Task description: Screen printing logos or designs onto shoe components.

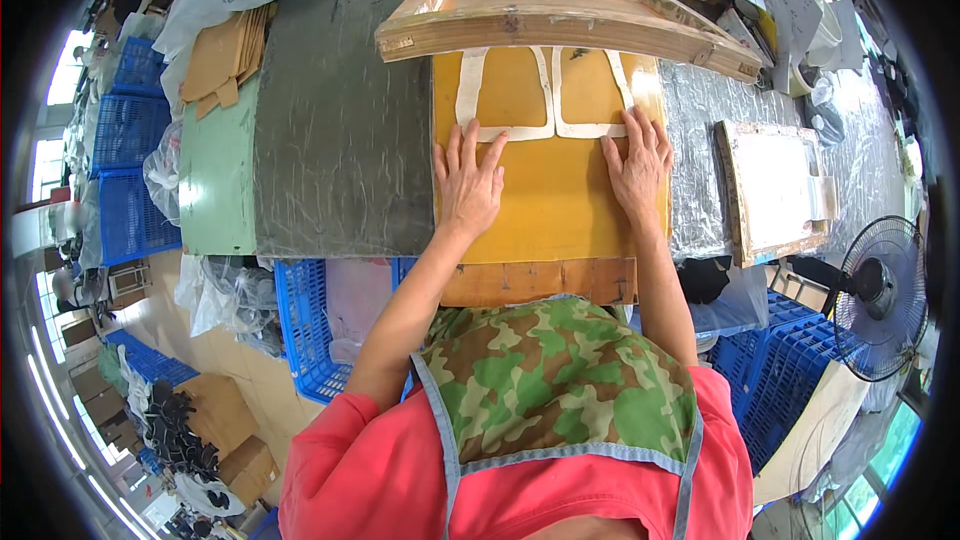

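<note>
Your left hand (468, 183) lies flat on the yellow board (553, 215). The fingers are spread apart and hold nothing. The fingertips touch the bottom edge of the left white piece (470, 90). This piece is a thin outline shape, and it lies flat on the board, just under the raised wood frame (565, 22).

The right white piece (588, 128) lies beside it, and the two almost touch in the middle. Your right hand (637, 165) is flat and open too, with its fingers on the bottom right corner of that piece.

Both pieces look thin, light and bendy, like cut sheet. They would likely flop or crease if you lift them by one end. A flat palm to slide them, or a pinch at a bottom corner, looks like the safest way to hold them.

Each piece runs long from near you to far from you. The closed bottom bars point at you, and the tops go under the frame.
</note>
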{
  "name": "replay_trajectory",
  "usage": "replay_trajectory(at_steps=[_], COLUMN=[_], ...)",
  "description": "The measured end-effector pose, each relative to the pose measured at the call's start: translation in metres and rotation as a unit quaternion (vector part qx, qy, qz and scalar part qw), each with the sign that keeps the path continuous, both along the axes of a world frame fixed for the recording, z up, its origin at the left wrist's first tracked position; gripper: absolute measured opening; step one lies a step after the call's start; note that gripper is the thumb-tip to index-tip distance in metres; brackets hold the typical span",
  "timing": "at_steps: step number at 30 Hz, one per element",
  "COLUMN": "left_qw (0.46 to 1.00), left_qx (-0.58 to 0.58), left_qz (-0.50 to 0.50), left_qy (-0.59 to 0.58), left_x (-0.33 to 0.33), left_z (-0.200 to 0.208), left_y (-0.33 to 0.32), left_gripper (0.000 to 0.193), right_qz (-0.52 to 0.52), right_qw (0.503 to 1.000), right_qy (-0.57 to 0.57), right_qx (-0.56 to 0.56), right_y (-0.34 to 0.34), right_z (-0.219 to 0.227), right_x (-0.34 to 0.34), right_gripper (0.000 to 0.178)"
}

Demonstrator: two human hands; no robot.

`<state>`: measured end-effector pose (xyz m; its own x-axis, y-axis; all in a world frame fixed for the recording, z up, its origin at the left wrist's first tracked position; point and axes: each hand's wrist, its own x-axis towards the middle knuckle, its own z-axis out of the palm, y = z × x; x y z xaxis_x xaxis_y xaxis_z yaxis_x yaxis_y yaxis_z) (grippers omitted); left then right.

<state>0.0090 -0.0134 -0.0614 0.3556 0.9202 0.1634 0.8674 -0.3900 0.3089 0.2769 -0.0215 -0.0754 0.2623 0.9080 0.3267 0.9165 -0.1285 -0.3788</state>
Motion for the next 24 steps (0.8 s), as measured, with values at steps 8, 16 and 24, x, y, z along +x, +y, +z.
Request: replay_trajectory(at_steps=[8,16,24], left_qw=[1.0,0.999,0.998], left_qx=[0.021,0.028,0.054], left_qz=[-0.006,-0.017,-0.023], left_qy=[-0.019,0.008,0.011], left_x=[0.0,0.005,0.004], left_z=[0.003,0.0,-0.004], left_y=[0.01,0.019,0.054], left_gripper=[0.052,0.052,0.05], right_qz=[-0.005,-0.017,-0.017], right_qw=[1.0,1.0,1.0], right_qy=[0.01,0.005,0.0], right_qx=[0.016,-0.001,0.013], right_y=[0.0,0.003,0.035], right_z=[-0.003,-0.002,-0.004], right_x=[0.0,0.002,0.002], right_gripper=[0.052,0.053,0.05])
